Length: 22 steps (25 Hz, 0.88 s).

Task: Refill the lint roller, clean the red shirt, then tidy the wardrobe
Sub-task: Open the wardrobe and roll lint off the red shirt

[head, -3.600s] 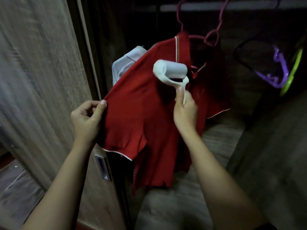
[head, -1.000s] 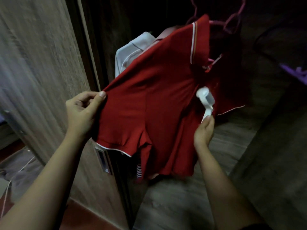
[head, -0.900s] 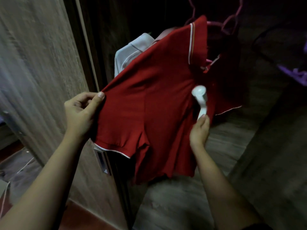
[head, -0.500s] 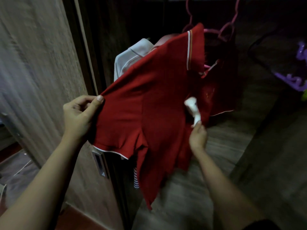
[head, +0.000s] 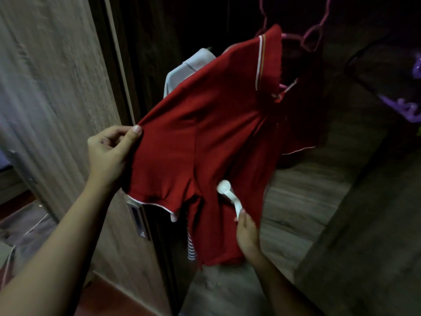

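Fingers [head: 118,139] of L hand [head: 109,156] pinch sleeve edge of red shirt [head: 205,137], thumb on top, pulling fabric taut. R hand [head: 247,233] closed round handle of white lint roller [head: 229,196]; roller head lies against lower shirt front. Shirt hangs on pink hanger [head: 312,37] inside wardrobe, w/ white garment [head: 186,69] behind it. Wooden wardrobe door [head: 57,87] at left.

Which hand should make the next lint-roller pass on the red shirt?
Right: the right hand already holds the lint roller against the red shirt; the left hand pinches the sleeve taut.
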Each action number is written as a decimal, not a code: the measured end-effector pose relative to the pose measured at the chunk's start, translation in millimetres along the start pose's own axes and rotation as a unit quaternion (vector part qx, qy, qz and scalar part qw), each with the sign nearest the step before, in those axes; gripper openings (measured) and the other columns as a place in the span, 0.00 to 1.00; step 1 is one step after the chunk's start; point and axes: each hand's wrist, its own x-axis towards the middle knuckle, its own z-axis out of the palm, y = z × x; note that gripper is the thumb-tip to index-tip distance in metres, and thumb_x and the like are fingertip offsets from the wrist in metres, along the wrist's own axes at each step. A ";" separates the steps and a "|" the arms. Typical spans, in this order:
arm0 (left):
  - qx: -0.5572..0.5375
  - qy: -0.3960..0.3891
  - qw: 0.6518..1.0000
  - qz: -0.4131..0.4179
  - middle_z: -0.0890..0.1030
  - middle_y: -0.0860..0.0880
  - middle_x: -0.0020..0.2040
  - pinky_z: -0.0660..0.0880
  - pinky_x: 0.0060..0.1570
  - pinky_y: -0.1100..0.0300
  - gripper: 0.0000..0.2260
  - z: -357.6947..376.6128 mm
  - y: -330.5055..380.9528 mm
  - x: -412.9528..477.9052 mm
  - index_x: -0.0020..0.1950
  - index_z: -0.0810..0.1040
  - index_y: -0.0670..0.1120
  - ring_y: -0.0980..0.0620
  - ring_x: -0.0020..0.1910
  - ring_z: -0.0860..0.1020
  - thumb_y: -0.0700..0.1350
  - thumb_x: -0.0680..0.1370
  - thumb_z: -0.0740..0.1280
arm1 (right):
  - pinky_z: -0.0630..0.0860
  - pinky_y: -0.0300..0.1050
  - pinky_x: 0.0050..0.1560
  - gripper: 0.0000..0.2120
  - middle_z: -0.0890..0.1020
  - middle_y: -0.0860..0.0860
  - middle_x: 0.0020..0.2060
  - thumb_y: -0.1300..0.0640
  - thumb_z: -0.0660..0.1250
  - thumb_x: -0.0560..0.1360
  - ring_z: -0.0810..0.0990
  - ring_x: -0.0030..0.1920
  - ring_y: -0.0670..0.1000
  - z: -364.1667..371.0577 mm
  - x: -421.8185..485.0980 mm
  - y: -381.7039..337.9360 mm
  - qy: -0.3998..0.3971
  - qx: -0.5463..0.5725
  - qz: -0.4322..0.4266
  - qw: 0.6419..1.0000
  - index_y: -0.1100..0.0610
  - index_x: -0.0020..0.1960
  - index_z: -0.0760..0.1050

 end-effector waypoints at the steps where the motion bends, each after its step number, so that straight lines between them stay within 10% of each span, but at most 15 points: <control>1: 0.002 -0.001 1.000 0.000 0.77 0.57 0.26 0.68 0.32 0.64 0.05 -0.4 0.0 0.1 0.36 0.83 0.57 0.53 0.32 0.71 0.53 0.71 0.70 | 0.72 0.51 0.52 0.21 0.82 0.64 0.48 0.52 0.52 0.81 0.80 0.51 0.63 -3.5 4.6 -2.4 -0.002 0.000 0.000 1.000 0.64 0.48 0.78; 9: 0.009 -0.008 1.000 0.004 0.78 0.58 0.27 0.69 0.32 0.66 0.05 -0.2 1.8 0.0 0.36 0.83 0.57 0.61 0.30 0.71 0.51 0.72 0.70 | 0.70 0.51 0.56 0.25 0.78 0.66 0.57 0.50 0.46 0.82 0.75 0.58 0.66 -116.4 127.4 -122.6 0.187 -0.011 -0.057 0.981 0.66 0.58 0.74; 16: -0.004 -0.002 1.000 -0.012 0.78 0.58 0.26 0.70 0.32 0.65 0.04 0.3 3.0 -1.9 0.36 0.83 0.56 0.61 0.30 0.72 0.53 0.71 0.71 | 0.78 0.54 0.42 0.26 0.82 0.68 0.47 0.41 0.48 0.79 0.83 0.44 0.60 -6.1 41.0 1.0 -0.004 -0.176 -0.245 0.953 0.62 0.56 0.71; 18: 0.006 -0.011 1.000 -0.008 0.79 0.58 0.27 0.70 0.32 0.66 0.05 0.6 3.7 -1.4 0.36 0.83 0.56 0.62 0.30 0.72 0.50 0.72 0.71 | 0.74 0.52 0.57 0.21 0.80 0.63 0.56 0.43 0.51 0.80 0.80 0.55 0.58 -3.6 16.9 28.3 -0.093 -0.243 -0.168 0.951 0.57 0.61 0.70; 22: 0.013 -0.013 1.000 -0.005 0.77 0.58 0.26 0.69 0.32 0.66 0.04 -1.6 3.8 0.5 0.36 0.83 0.57 0.59 0.30 0.71 0.52 0.71 0.71 | 0.72 0.52 0.44 0.17 0.80 0.68 0.47 0.53 0.53 0.81 0.80 0.47 0.65 -52.8 23.6 -12.8 -0.010 -0.176 -0.082 0.981 0.65 0.49 0.73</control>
